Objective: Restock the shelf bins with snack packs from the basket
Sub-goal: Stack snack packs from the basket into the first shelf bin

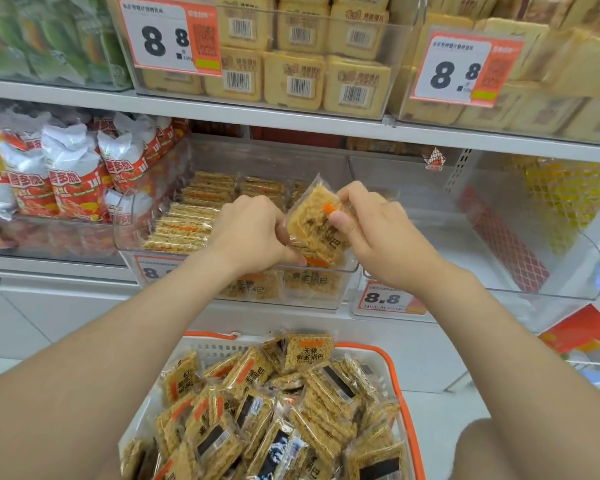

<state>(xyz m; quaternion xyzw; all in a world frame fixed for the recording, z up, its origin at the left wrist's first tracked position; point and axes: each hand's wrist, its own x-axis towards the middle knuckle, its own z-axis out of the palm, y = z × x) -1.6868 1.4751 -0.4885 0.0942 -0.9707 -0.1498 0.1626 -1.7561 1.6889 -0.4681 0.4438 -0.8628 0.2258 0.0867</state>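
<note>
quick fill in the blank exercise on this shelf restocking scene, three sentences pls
1. The left hand and right hand grip a snack pack over a clear ____.
2. More packs fill the basket, whose rim is ____.
3. The upper-left price tag reads ____.

Missing words: bin; orange; 8.8

Both bare forearms reach forward and upward, drawing in toward each other so the hands meet close together. The left hand (253,233) is seen from the back, its fingers curled onto the lower left edge of a snack pack (314,237). The right hand (378,226) pinches the pack's upper right side, with the thumb across the front and the fingers tucked behind.
</note>
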